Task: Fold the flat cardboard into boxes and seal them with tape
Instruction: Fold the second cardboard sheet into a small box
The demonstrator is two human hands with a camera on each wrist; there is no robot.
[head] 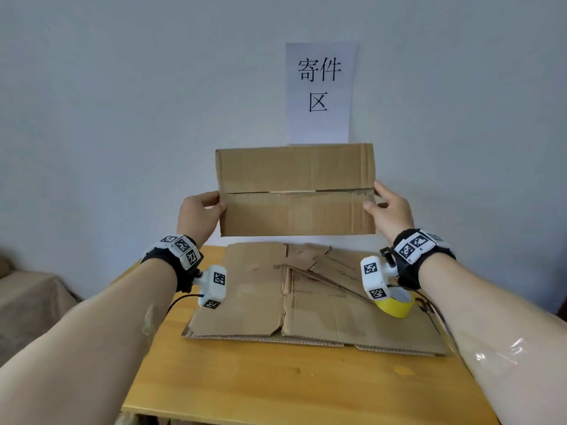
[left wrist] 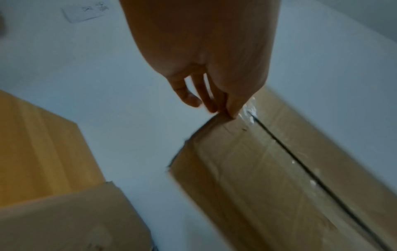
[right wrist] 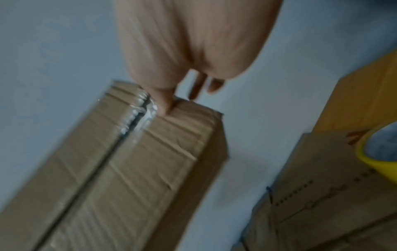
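A folded brown cardboard box (head: 294, 191) hangs in the air above the table, its two closed flaps facing me with clear tape along the middle seam. My left hand (head: 201, 211) grips its left end, thumb on the front face. My right hand (head: 387, 208) grips its right end the same way. In the left wrist view the box (left wrist: 268, 169) shows under the left hand's fingers (left wrist: 206, 95), which wrap behind its edge. In the right wrist view the box (right wrist: 128, 166) shows below the thumb (right wrist: 163, 100). A yellow tape roll (head: 395, 303) lies on flat cardboard at the right.
Several flat cardboard sheets (head: 276, 302) lie stacked on the yellow wooden table (head: 276, 388). A paper sign (head: 319, 93) hangs on the pale wall behind. A covered seat (head: 27, 302) stands at the far left. The tape roll (right wrist: 378, 149) shows in the right wrist view.
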